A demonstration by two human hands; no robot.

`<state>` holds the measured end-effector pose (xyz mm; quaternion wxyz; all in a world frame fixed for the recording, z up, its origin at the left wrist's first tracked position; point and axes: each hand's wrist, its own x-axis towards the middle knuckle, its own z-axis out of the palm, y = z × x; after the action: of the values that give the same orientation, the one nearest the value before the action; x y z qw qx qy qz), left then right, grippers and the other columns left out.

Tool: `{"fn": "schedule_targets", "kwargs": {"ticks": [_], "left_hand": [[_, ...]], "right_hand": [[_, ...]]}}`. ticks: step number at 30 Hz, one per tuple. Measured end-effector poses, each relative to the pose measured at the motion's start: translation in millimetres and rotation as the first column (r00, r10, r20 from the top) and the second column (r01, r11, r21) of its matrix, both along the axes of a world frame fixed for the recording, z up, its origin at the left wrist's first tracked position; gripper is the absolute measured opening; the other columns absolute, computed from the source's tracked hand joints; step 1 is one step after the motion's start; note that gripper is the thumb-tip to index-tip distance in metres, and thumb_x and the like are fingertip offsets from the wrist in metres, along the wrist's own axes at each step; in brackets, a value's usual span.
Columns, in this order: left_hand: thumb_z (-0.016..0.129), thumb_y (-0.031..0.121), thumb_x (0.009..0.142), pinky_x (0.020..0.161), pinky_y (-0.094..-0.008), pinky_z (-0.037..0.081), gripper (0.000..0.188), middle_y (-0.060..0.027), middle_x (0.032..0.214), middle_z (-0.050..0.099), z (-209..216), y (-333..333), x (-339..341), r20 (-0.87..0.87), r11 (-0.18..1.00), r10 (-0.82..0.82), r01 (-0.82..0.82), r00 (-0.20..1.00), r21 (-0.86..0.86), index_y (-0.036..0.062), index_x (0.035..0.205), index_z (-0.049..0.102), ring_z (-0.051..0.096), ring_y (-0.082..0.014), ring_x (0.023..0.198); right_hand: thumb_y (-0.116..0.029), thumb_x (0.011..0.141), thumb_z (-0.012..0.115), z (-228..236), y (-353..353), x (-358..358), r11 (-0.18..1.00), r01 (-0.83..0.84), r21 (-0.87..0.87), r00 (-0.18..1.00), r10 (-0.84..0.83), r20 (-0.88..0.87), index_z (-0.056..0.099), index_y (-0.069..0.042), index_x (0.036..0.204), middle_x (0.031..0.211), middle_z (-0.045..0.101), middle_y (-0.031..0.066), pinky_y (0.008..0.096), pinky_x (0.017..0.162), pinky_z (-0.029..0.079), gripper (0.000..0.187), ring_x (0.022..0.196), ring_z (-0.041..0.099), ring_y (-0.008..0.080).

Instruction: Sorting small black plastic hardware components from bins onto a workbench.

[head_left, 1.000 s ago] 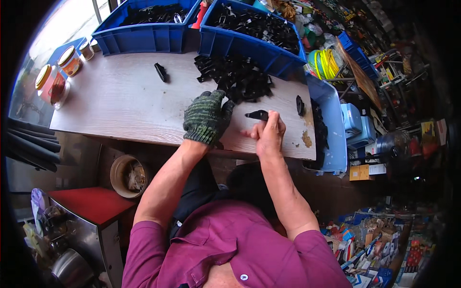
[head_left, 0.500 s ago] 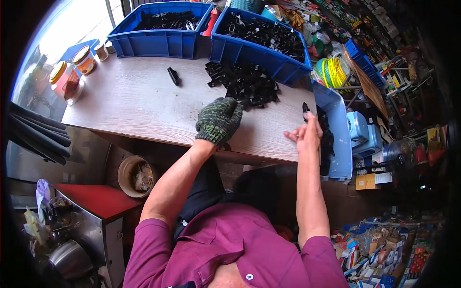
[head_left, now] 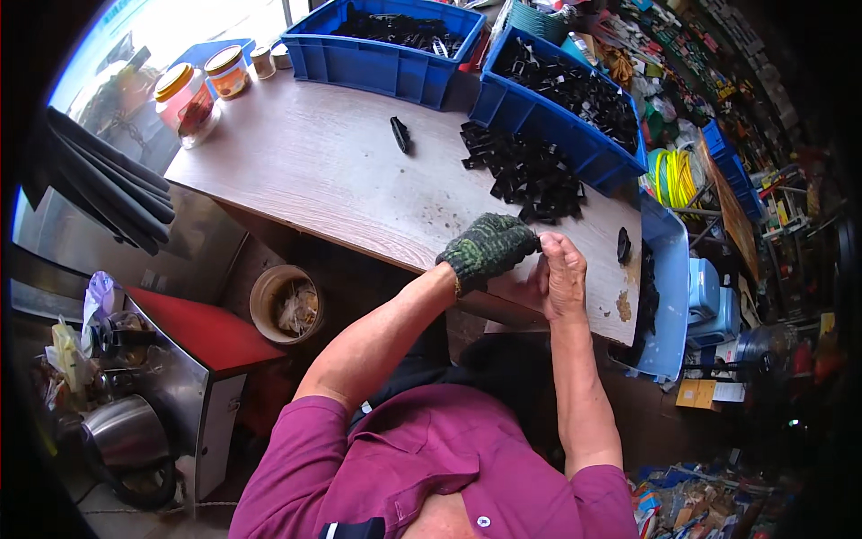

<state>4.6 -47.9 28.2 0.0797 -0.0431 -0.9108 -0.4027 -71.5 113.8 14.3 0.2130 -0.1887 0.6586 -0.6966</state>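
My left hand point(head_left: 489, 247), in a dark green knitted glove, is closed above the table's front edge. My bare right hand point(head_left: 564, 269) meets it from the right, thumb and fingers pinched together. A small black piece point(head_left: 538, 242) shows between the two hands; most of it is hidden by the fingers. Just beyond lies a heap of black plastic parts point(head_left: 530, 172) on the pale wooden table point(head_left: 314, 153). One longer black part point(head_left: 400, 135) lies apart to the left of the heap. Another black part point(head_left: 623, 244) rests near the table's right edge.
Two blue crates point(head_left: 368, 76) point(head_left: 561, 135) full of black parts stand along the back. Lidded jars point(head_left: 184, 103) sit at the far left. A light-blue tub point(head_left: 669, 296) adjoins the right edge. Below the table stand a bucket point(head_left: 265, 301) and a red-topped cabinet point(head_left: 202, 328).
My right hand has left the black part at the table's right edge and come in against my gloved left hand. The whole view has shifted, with the table now further right.
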Motion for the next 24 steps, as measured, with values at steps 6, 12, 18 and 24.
{"fn": "schedule_targets", "kwargs": {"ticks": [6,12,18,24], "left_hand": [[0.067,0.032,0.087,0.087,-0.0449,0.050,0.036,-0.0174,0.109,0.066,-14.2,-41.4,7.2,-0.386,0.763,0.611,-0.644,0.691,0.055,0.0098,0.115,0.065,0.062,-0.0361,0.101],[0.060,0.038,0.089,0.085,-0.0509,0.050,0.037,-0.0153,0.113,0.065,-10.6,-149.8,7.6,-0.262,0.519,0.697,-0.722,0.667,-0.458,0.0115,0.114,0.065,0.058,-0.0394,0.104],[0.052,0.030,0.095,0.081,-0.0506,0.049,0.025,-0.0130,0.101,0.068,-17.1,-163.8,15.5,-0.274,0.539,0.684,-0.721,0.677,-0.436,0.0128,0.107,0.065,0.061,-0.0363,0.098],[0.053,0.038,0.096,0.081,-0.0514,0.049,0.029,-0.0124,0.099,0.067,-20.4,-171.8,28.3,-0.360,0.447,0.682,-0.752,0.636,-0.484,0.0133,0.101,0.068,0.060,-0.0389,0.096]], "right_hand": [[-0.035,0.096,0.060,5.9,-5.2,10.5,0.995,0.049,-0.084,0.992,-0.038,0.117,0.050,-0.013,0.079,0.046,0.031,-0.0035,0.0311,0.037,0.049,0.029,0.036,0.035,0.0097],[-0.034,0.098,0.055,5.7,-11.5,10.6,0.991,0.112,-0.070,0.986,-0.102,0.132,0.046,-0.014,0.079,0.045,0.029,-0.0028,0.0338,0.035,0.052,0.029,0.036,0.035,0.0092],[-0.030,0.099,0.052,6.7,-9.1,9.6,0.988,0.132,-0.078,0.982,-0.119,0.148,0.045,-0.014,0.077,0.045,0.030,-0.0029,0.0336,0.036,0.053,0.028,0.036,0.036,0.0081],[-0.029,0.099,0.049,9.0,-10.6,11.5,0.989,0.131,-0.072,0.980,-0.118,0.163,0.045,-0.013,0.077,0.045,0.030,-0.0031,0.0336,0.036,0.052,0.027,0.036,0.035,0.0079]]}}
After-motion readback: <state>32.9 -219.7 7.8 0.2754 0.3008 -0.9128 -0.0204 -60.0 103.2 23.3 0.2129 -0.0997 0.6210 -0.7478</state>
